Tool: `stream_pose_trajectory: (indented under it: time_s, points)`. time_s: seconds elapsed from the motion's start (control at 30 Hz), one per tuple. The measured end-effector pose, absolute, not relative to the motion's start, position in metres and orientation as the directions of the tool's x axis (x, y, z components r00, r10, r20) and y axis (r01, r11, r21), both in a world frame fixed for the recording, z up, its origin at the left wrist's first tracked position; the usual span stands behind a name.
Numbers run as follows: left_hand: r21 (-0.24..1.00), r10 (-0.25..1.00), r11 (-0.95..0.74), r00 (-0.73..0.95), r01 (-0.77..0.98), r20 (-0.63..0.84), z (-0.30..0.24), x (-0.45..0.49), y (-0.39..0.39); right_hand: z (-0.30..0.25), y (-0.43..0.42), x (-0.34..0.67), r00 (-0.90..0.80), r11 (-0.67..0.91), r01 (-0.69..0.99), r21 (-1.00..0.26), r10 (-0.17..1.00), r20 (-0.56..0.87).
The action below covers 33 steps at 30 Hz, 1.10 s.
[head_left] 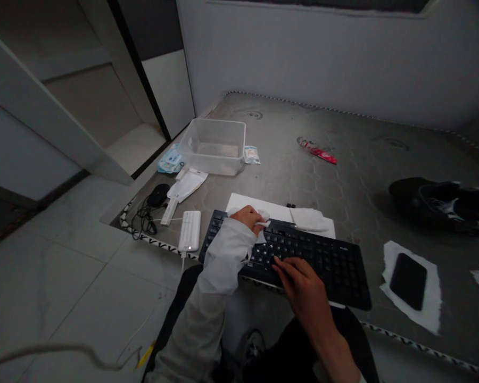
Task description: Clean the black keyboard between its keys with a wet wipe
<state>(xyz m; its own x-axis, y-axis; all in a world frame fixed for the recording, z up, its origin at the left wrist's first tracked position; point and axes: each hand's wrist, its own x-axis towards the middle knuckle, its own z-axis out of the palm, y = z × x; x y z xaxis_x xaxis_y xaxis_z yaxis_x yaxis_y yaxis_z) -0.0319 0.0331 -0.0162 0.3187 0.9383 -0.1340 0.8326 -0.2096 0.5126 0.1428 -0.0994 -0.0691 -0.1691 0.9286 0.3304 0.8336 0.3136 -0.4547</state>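
A black keyboard (323,260) lies on the grey mattress (343,175), partly over a white sheet (243,201). My left hand (247,217), in a pale sleeve, is closed on a white wipe (263,217) pressed to the keyboard's upper left keys. My right hand (299,276) rests on the keyboard's front edge near the middle, fingers curled onto the keys, holding it down. A second white cloth (309,219) lies just behind the keyboard.
A clear plastic tub (213,146) stands at the back left with small packets beside it. A white power bank (190,230), a black mouse (158,194) with cable, a phone (408,280) on white paper, a red wrapper (319,153) and dark clothing (443,205) lie around.
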Motion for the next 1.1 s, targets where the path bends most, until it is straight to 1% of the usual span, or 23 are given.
stream_pose_trajectory:
  time_s: [0.17,0.33,0.73,1.1]
  points:
    - [0.505,0.939,-0.196,0.31,0.84,-0.152,-0.015,-0.031,0.033,-0.072,-0.099,0.15,-0.246,0.385,0.843,-0.376,0.897,0.366]
    - [0.524,0.934,-0.217,0.332,0.824,-0.135,-0.015,-0.033,0.031,-0.075,-0.097,0.154,-0.314,0.45,0.838,-0.307,0.86,0.403]
    - [0.499,0.93,-0.228,0.338,0.836,-0.141,-0.017,-0.035,0.034,-0.078,-0.104,0.153,-0.252,0.442,0.832,-0.336,0.84,0.48]
    - [0.485,0.942,-0.193,0.3,0.853,-0.151,-0.016,-0.036,0.036,-0.078,-0.101,0.153,-0.254,0.42,0.838,-0.348,0.865,0.432]
